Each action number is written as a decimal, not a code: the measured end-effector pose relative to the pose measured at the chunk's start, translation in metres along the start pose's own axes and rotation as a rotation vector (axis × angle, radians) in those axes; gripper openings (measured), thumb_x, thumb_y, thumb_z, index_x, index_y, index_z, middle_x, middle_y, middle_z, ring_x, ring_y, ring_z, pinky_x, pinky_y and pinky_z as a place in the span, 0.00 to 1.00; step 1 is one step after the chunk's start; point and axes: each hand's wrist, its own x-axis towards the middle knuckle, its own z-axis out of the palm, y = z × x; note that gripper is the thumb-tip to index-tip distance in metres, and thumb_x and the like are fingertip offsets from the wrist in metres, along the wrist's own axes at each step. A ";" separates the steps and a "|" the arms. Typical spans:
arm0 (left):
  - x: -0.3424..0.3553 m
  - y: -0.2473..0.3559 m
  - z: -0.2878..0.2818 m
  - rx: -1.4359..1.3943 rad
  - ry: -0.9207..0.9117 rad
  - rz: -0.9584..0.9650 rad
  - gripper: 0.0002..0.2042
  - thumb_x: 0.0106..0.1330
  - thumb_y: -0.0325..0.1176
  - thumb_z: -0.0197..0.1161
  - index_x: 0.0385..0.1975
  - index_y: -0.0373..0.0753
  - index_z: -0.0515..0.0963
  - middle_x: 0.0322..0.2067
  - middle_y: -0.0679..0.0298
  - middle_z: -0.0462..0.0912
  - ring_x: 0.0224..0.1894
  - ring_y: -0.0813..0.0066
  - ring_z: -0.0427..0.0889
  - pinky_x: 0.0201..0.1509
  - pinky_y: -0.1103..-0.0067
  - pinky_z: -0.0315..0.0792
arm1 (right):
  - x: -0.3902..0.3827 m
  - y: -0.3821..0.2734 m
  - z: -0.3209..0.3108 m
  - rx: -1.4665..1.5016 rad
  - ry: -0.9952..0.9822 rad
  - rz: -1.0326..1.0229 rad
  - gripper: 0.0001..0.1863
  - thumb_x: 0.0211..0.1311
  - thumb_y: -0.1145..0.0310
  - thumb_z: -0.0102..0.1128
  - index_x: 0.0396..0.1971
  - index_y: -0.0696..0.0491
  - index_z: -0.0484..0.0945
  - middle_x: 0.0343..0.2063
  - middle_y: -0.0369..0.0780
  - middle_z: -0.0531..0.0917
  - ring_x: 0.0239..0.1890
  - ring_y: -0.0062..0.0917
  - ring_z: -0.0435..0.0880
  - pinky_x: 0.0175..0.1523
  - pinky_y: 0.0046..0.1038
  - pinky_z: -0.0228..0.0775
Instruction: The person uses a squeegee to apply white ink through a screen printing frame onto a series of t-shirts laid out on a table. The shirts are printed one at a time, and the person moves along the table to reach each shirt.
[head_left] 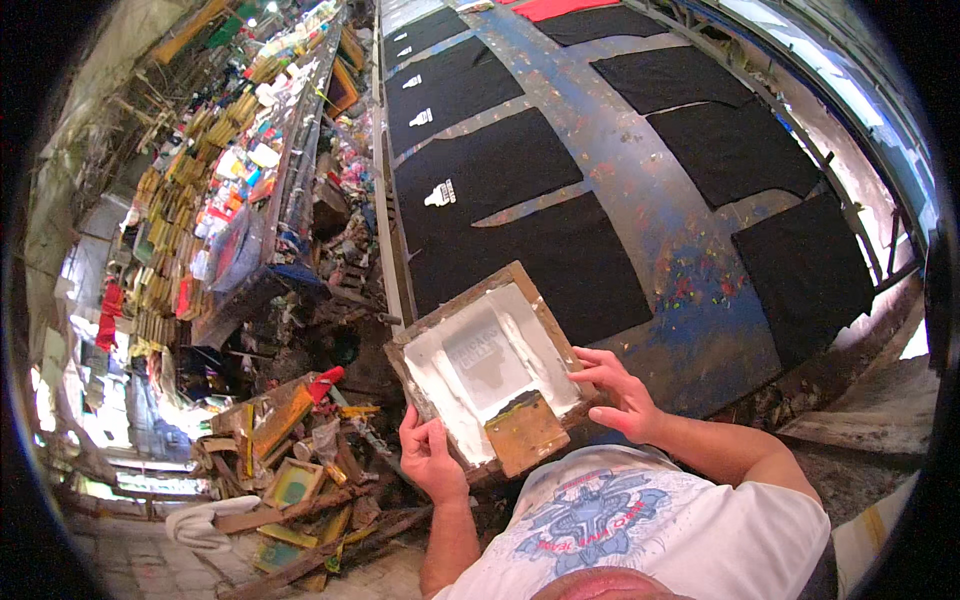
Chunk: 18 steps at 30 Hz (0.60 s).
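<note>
A wooden screen-printing frame [418, 371] is held tilted in front of my chest, above the near end of the long table. White ink lines the inside of its mesh, around a faint stencil design. My left hand [436, 462] grips its lower left side, thumb and fingers closed on the wood. At the opposite side, my right hand [622, 396] holds the edge, fingers over the rim and thumb apart. A brown flat squeegee [527, 434] with an ink-stained edge rests inside the frame, at its near side; neither hand touches it.
Black fabric pieces [560, 262] lie in two rows along the paint-spattered table [690, 300]; several on the left bear white prints [438, 194]. Shelving [215, 190] with stacked frames and containers stands left. Wooden scraps and frames [295, 482] are piled on the floor.
</note>
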 end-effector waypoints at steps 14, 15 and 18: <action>0.017 -0.041 0.029 -0.164 -0.100 -0.068 0.05 0.80 0.25 0.68 0.42 0.29 0.85 0.77 0.43 0.77 0.58 0.73 0.84 0.64 0.73 0.77 | -0.010 -0.012 -0.006 -0.137 0.101 0.038 0.33 0.72 0.58 0.72 0.74 0.53 0.81 0.82 0.50 0.64 0.85 0.43 0.64 0.87 0.48 0.54; 0.022 -0.043 0.029 -0.170 -0.110 -0.065 0.05 0.80 0.25 0.69 0.42 0.29 0.85 0.77 0.43 0.77 0.60 0.72 0.84 0.65 0.73 0.77 | -0.011 -0.014 -0.005 -0.154 0.114 0.056 0.33 0.72 0.58 0.72 0.73 0.53 0.81 0.82 0.50 0.64 0.85 0.43 0.65 0.87 0.48 0.54; 0.015 -0.041 0.042 -0.197 -0.147 -0.086 0.04 0.79 0.25 0.70 0.41 0.30 0.85 0.76 0.44 0.78 0.68 0.66 0.83 0.70 0.70 0.76 | -0.018 -0.024 -0.010 -0.121 0.167 0.047 0.32 0.73 0.58 0.72 0.73 0.55 0.81 0.83 0.51 0.63 0.85 0.45 0.65 0.87 0.48 0.55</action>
